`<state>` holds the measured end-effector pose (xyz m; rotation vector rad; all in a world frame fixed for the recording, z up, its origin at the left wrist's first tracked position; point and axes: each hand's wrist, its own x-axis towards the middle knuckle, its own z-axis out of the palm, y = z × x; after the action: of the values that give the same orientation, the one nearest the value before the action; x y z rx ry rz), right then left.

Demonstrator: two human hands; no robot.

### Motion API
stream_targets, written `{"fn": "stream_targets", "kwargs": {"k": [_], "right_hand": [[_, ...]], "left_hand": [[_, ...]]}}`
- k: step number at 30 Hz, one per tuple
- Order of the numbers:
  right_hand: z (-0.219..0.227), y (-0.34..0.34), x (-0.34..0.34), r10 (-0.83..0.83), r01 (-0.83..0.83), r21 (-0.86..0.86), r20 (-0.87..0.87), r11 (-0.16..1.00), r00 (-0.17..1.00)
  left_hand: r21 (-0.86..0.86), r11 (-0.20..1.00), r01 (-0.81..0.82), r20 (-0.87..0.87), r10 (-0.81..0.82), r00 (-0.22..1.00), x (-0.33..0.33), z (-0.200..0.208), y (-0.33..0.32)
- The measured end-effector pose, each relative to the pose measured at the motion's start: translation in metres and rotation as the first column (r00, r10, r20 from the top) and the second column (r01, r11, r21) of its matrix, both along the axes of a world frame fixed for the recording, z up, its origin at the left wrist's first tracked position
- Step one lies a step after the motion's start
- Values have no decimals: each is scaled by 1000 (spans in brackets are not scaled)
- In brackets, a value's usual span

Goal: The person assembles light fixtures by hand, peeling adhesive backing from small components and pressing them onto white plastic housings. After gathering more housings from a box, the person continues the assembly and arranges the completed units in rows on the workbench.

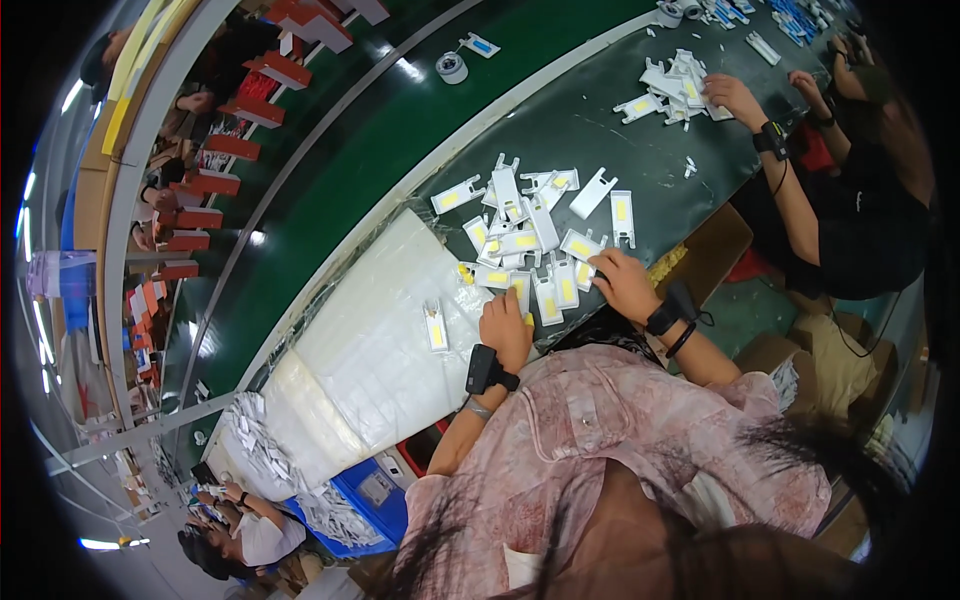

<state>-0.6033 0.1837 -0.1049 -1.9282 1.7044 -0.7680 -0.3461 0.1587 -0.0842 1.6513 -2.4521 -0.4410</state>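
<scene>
Your left hand: lower centre of the frame, fingers bent, tips at the near end of a white plastic casing with a yellow rectangular inset. Whether the fingers pinch it or only rest there, cannot tell. Your right hand: right of centre, fingers curled, tips at the right end of a tilted white casing of the same kind. Grip closure partly hidden; cannot tell.

Between and above your hands, mid-frame, a loose heap of these casings lies on the dark table, overlapping at mixed angles. Most show the yellow inset; one plain white casing lies toward the heap's upper right. Small yellow pieces sit at its left edge.

Left of your left hand: a clear plastic sheet over the table, one separate casing on it. Lower left: blue bin with white pieces inside. Upper right: a co-worker's hand at a second casing heap. Upper centre: green conveyor belt carrying a white roll beside a blue-and-white part. Right of your right hand: open cardboard box below the table edge.
</scene>
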Motion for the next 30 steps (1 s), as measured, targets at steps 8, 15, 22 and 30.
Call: {"fn": "stream_targets", "kwargs": {"k": [8,15,22,30], "right_hand": [[-9,-28,-45,-2,-8,-95,-105,995,994],[-3,-35,-80,181,-207,-155,-169,966,969],[-4,-39,-84,462,-531,-110,-367,840,807],[3,-24,-26,172,-198,-96,-231,975,958]], "left_hand": [[48,999,-25,-36,27,999,12,-4,-16],[-100,987,122,110,-111,988,27,14,-36],[-180,947,266,48,-262,964,-11,-7,-22],[72,817,572,-50,-569,821,-17,1,-5]]}}
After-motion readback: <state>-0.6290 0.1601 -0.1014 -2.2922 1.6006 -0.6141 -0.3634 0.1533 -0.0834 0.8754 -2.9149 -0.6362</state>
